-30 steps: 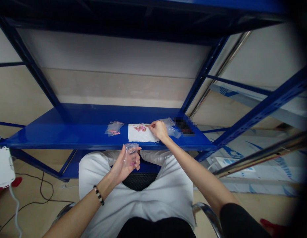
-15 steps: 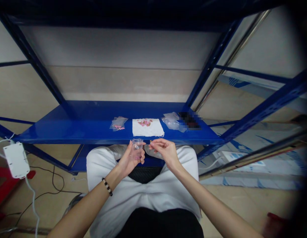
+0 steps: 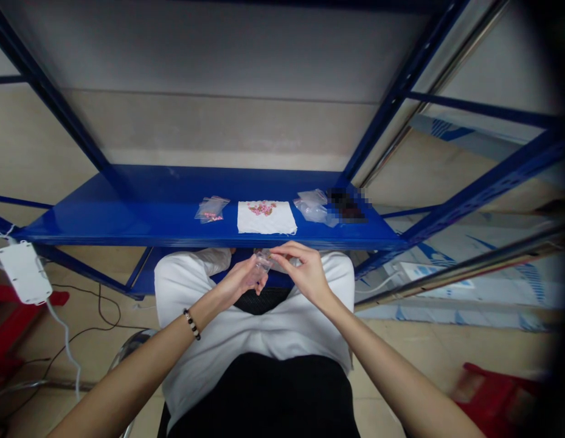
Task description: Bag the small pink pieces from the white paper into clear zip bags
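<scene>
My left hand [image 3: 239, 281] is closed around a small clear plastic bag [image 3: 262, 263], held upright over my lap just in front of the shelf edge. My right hand [image 3: 306, 267] has thumb and forefinger pinched at the bag's mouth. A tiny brownish piece [image 3: 270, 256] shows between those fingertips, too small to name. Beyond the hands, a white cloth [image 3: 266, 226] lies on the blue shelf [image 3: 145, 222], bearing a loose heap of small pink and brown pieces [image 3: 263, 208].
Left of the cloth lie clear bags [image 3: 212, 208] with pink pieces inside. To its right are more clear bags [image 3: 314, 207] and a dark pixelated object [image 3: 347, 205]. Blue uprights flank the shelf. A white box [image 3: 24, 272] with cables hangs at the left; a red stool [image 3: 492, 398] stands lower right.
My right hand has moved left, bringing the tiny piece from beside the bag to its mouth. The left hand has tilted the bag slightly rightward. The whole view has shifted a little.
</scene>
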`<state>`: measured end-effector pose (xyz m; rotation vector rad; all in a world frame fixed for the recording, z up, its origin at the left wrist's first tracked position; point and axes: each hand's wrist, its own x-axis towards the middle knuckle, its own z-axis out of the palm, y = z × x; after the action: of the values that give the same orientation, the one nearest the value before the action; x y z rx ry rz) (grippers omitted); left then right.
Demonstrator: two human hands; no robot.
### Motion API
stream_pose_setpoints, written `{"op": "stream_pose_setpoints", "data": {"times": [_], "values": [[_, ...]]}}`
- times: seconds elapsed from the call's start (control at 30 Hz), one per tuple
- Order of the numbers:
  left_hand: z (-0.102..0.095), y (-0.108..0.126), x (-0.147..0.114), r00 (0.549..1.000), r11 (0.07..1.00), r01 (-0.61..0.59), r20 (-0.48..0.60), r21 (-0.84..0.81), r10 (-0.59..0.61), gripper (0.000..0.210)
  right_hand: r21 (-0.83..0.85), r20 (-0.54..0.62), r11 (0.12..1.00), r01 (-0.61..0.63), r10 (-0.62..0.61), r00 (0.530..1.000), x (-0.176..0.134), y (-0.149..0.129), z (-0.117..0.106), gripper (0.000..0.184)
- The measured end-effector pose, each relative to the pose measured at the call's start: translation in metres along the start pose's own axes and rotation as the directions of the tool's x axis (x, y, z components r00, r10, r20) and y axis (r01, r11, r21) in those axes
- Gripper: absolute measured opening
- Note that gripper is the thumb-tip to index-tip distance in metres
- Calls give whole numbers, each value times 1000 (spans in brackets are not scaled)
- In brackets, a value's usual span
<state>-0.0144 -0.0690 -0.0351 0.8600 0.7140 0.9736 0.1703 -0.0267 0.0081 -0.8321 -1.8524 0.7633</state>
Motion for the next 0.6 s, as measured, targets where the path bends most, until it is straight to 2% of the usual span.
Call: {"op": "stream_pose_setpoints", "data": {"times": [0.17, 0.37, 0.5, 0.6], "values": [[1, 0, -2, 997, 1000, 0, 83, -13, 1, 55, -3, 76, 996, 92, -91, 993, -1, 1, 1, 11], [0, 3, -3, 987, 973, 80, 151, -217, -48, 58, 7, 158, 991, 130, -129, 979, 0, -6, 1, 20], [4, 2, -5, 975, 935, 130, 212, -329, -61, 61, -55, 117, 993, 102, -95, 989, -3, -5, 5, 12], [7, 1, -6, 978, 960, 92, 205, -263, -37, 54, -22, 150, 999, 41, -37, 988, -4, 0, 8, 16]]}}
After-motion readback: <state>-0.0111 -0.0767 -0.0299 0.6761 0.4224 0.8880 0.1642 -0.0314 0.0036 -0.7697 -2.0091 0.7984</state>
